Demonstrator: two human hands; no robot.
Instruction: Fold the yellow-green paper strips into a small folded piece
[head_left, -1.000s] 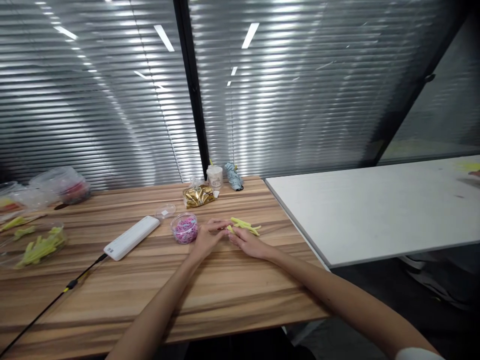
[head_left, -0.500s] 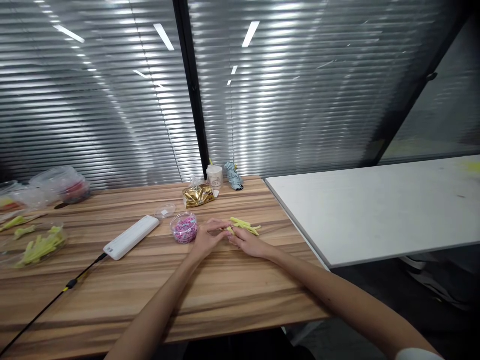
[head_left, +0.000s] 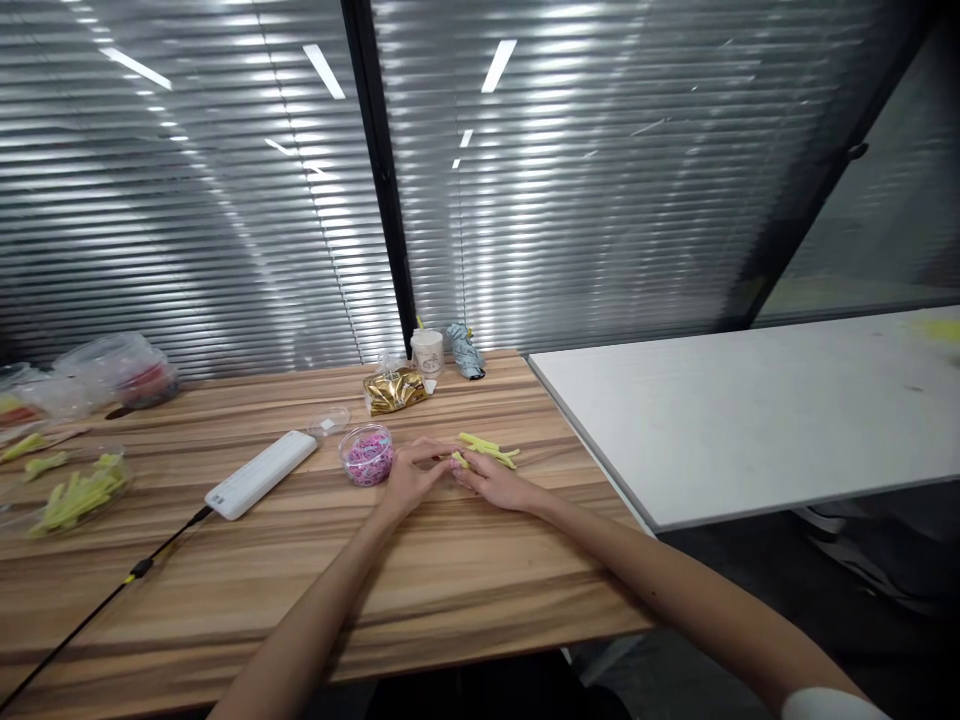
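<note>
My left hand (head_left: 409, 476) and my right hand (head_left: 495, 484) rest on the wooden table (head_left: 450, 590) with their fingertips meeting. A small yellow-green strip (head_left: 458, 460) sits at the right hand's fingertips, partly hidden by the fingers. Just beyond lies a loose bunch of yellow-green strips (head_left: 487, 449), close to my right hand. Left of my left fingers stands a clear round tub of pink and blue rubber bands (head_left: 367, 457), nearly touching them. I cannot tell whether my left hand holds anything.
Behind the hands are a clear lid (head_left: 330, 421), a gold foil bag (head_left: 394, 391), a paper cup (head_left: 427, 352) and a blue-grey wrapped packet (head_left: 465, 351). A white power bank (head_left: 261, 475) trails a black cable. Green strips fill a clear container (head_left: 75, 497) at left. A white table (head_left: 750, 410) adjoins at right.
My hands stay together at the strips with no clear change in their grip. The whole scene sits slightly higher in the view.
</note>
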